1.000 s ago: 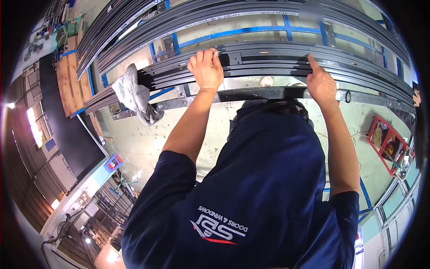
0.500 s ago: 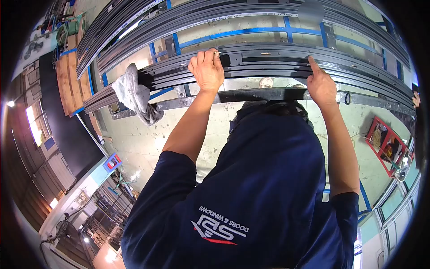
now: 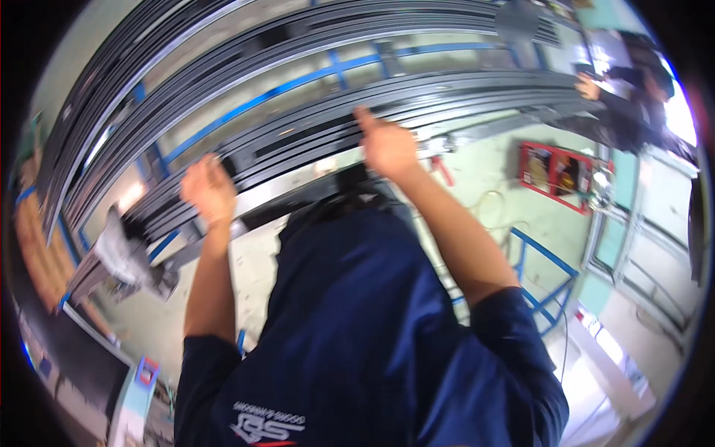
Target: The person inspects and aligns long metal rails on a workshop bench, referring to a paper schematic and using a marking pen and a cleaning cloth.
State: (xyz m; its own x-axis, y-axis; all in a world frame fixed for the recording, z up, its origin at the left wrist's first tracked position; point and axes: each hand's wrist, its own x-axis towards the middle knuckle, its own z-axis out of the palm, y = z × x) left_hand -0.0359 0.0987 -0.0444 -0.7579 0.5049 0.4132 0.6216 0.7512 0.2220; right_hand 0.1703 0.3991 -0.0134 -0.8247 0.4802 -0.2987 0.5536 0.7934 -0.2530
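A long dark grooved metal profile (image 3: 298,141) lies across in front of me. My left hand (image 3: 209,190) is at its left part, fingers closed together; a small light thing may show at the fingertips, but blur hides what it is. My right hand (image 3: 390,147) is farther right along the same profile, its index finger stretched out onto the grooved surface and its other fingers curled. Nothing shows in the right hand. A grey cloth (image 3: 123,249) hangs over the profile's left end, left of my left hand.
More dark profiles (image 3: 313,41) lie beyond on a blue frame (image 3: 261,99). At the far right, another person (image 3: 633,89) has a hand (image 3: 588,87) near the profile's end. A red open box (image 3: 555,177) and a blue stand (image 3: 544,279) are on the floor at right.
The view has swung to the right, so the profiles look tilted and the other person shows more fully. Both hands stay at the profile, now farther left in view.
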